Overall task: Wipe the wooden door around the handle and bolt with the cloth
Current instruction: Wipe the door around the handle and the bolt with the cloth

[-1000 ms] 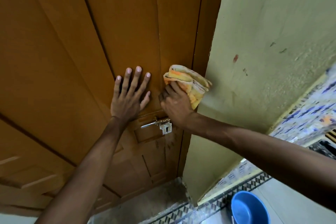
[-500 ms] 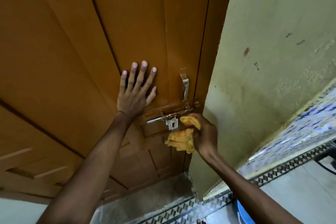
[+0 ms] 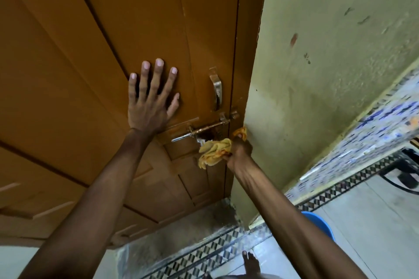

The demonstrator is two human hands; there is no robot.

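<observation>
half the bolt (image 3: 204, 129) visible, cloth (image 3: 214, 150) bunched

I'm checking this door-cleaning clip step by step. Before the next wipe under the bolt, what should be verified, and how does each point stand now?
1. Cloth firmly held: ok, the right hand has a closed grip on it.
2. Cloth against the wooden door: cannot tell, it hangs bunched just below the bolt.
3. Door braced: ok, the left hand lies flat on the panel, fingers spread.
4. Handle free to wipe: ok, nothing covers it.
5. Bolt engaged in the frame: cannot tell from this angle.
6. Dirt left by the bolt: not ok, a dark patch shows beneath its rod.
</observation>
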